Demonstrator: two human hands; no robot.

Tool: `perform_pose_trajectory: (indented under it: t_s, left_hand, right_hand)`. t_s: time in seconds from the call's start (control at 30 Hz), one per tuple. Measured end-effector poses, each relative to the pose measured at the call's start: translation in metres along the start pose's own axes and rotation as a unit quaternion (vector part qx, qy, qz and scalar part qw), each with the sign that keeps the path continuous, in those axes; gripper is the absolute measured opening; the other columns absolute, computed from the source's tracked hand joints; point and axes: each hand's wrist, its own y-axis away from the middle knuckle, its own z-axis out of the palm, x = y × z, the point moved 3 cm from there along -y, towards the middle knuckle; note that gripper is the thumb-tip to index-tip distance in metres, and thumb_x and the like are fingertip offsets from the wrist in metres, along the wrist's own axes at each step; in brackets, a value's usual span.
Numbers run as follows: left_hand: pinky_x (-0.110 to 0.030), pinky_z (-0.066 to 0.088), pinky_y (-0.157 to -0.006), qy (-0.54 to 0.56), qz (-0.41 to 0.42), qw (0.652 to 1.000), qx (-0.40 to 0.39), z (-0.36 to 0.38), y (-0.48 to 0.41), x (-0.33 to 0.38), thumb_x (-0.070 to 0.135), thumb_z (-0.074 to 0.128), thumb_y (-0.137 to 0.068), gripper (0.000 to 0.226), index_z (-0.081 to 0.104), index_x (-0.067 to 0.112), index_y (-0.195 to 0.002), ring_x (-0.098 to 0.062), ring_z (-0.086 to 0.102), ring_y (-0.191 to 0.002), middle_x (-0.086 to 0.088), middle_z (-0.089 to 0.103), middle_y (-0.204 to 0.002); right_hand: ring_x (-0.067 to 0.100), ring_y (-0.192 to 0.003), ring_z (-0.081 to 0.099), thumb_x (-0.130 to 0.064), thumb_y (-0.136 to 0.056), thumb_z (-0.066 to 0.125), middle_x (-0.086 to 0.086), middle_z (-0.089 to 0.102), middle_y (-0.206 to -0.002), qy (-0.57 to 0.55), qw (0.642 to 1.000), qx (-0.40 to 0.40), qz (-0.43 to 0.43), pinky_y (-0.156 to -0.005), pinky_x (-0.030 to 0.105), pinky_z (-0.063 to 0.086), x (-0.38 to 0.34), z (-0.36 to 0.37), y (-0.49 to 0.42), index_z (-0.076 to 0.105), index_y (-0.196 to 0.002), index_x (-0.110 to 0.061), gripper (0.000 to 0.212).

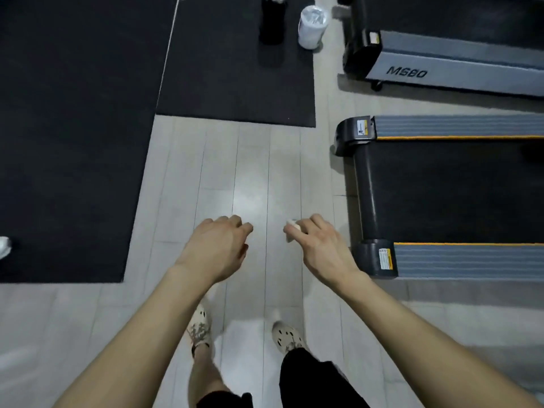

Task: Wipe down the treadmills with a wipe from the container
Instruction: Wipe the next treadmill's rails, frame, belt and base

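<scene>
My right hand is held out over the grey floor, fingers closed on a small crumpled white wipe that peeks out at the fingertips. My left hand hangs beside it, fingers loosely curled with nothing in them. A treadmill with a black belt and orange-edged grey side rails lies to the right of my right hand. A second treadmill, marked MS80, lies further back on the right. A white cylindrical container with a plastic liner stands on the floor at the top centre.
Black rubber mats cover the floor on the left and at the top centre. A dark cylindrical object stands beside the white container. My feet in pale perforated shoes stand on the grey plank floor. A white shoe shows at the left edge.
</scene>
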Motion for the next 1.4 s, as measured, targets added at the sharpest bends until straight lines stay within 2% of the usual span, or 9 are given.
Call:
perform_pose_trajectory:
  t_s: [0.13,0.43,0.6,0.77,1.0,1.07,1.17,1.3,1.4]
  left_hand:
    - [-0.040,0.050,-0.092,-0.026,0.045,0.998,0.020,-0.069,-0.023,-0.055,0.039,0.049,-0.107,0.037,0.057,0.026,-0.141,-0.026,0.062,-0.116,0.001,0.063,-0.132]
    - [-0.041,0.050,-0.101,-0.067,0.196,0.977,0.058,-0.208,-0.127,-0.093,0.038,0.051,-0.107,0.039,0.059,0.030,-0.144,-0.025,0.062,-0.123,0.004,0.065,-0.135]
    - [-0.040,0.049,-0.096,-0.120,0.270,0.953,0.068,-0.255,-0.237,-0.108,0.037,0.049,-0.107,0.036,0.061,0.028,-0.139,-0.024,0.063,-0.116,0.005,0.066,-0.128]
    - [-0.037,0.052,-0.090,-0.128,0.287,0.945,0.086,-0.311,-0.356,-0.135,0.037,0.053,-0.105,0.027,0.066,0.030,-0.128,-0.020,0.065,-0.108,0.008,0.068,-0.120]
    - [-0.039,0.054,-0.075,-0.127,0.306,0.936,0.119,-0.384,-0.513,-0.164,0.032,0.059,-0.097,0.015,0.071,0.029,-0.107,-0.021,0.065,-0.086,0.008,0.066,-0.094]
    - [-0.040,0.054,-0.074,-0.136,0.335,0.925,0.120,-0.399,-0.566,-0.163,0.033,0.061,-0.094,0.015,0.071,0.029,-0.104,-0.021,0.066,-0.085,0.009,0.066,-0.092]
    - [-0.039,0.054,-0.075,-0.160,0.401,0.892,0.134,-0.424,-0.654,-0.148,0.032,0.065,-0.092,0.015,0.072,0.027,-0.104,-0.022,0.067,-0.086,0.008,0.067,-0.092]
    - [-0.040,0.056,-0.080,-0.202,0.485,0.844,0.107,-0.467,-0.745,-0.107,0.031,0.068,-0.092,0.019,0.073,0.024,-0.109,-0.028,0.071,-0.092,0.002,0.071,-0.100]
    - [-0.039,0.054,-0.076,-0.224,0.544,0.802,0.100,-0.498,-0.784,-0.066,0.030,0.071,-0.091,0.016,0.072,0.023,-0.104,-0.028,0.071,-0.090,0.002,0.072,-0.099]
  right_hand:
    - [0.027,-0.099,0.052,0.011,-0.081,0.056,0.005,0.069,-0.113,-0.009,0.993,0.063,0.095,-0.078,0.042,0.051,-0.011,-0.048,-0.034,0.068,-0.100,-0.018,0.037]
    - [0.023,-0.097,0.052,-0.003,-0.079,0.066,-0.005,0.061,-0.096,-0.015,0.948,0.140,0.285,-0.083,0.036,0.048,-0.010,-0.123,-0.102,0.068,-0.095,-0.025,0.027]
    - [0.021,-0.094,0.051,-0.016,-0.090,0.063,-0.004,0.061,-0.092,-0.013,0.919,0.206,0.335,-0.082,0.034,0.047,0.051,-0.137,-0.182,0.070,-0.095,-0.025,0.012]
    - [0.019,-0.103,0.052,-0.015,-0.093,0.066,-0.005,0.063,-0.105,-0.027,0.921,0.175,0.347,-0.087,0.031,0.051,0.130,-0.162,-0.290,0.068,-0.109,-0.026,0.019]
    - [0.020,-0.100,0.052,-0.006,-0.086,0.074,-0.008,0.063,-0.105,0.003,0.903,0.170,0.395,-0.084,0.029,0.040,0.225,-0.206,-0.395,0.067,-0.100,-0.029,0.027]
    - [0.018,-0.098,0.049,-0.005,-0.083,0.074,-0.010,0.062,-0.105,0.004,0.888,0.180,0.422,-0.083,0.026,0.035,0.255,-0.214,-0.418,0.067,-0.099,-0.029,0.030]
    - [0.019,-0.098,0.048,-0.008,-0.083,0.072,-0.008,0.064,-0.109,0.014,0.863,0.174,0.474,-0.082,0.030,0.042,0.294,-0.222,-0.446,0.067,-0.104,-0.028,0.029]
    - [0.026,-0.099,0.054,-0.018,-0.085,0.057,-0.002,0.068,-0.110,0.014,0.797,0.182,0.576,-0.083,0.037,0.048,0.323,-0.235,-0.465,0.072,-0.111,-0.024,0.031]
    - [0.024,-0.098,0.052,-0.004,-0.079,0.068,-0.004,0.067,-0.106,0.010,0.739,0.195,0.645,-0.079,0.038,0.050,0.335,-0.245,-0.467,0.070,-0.116,-0.027,0.044]
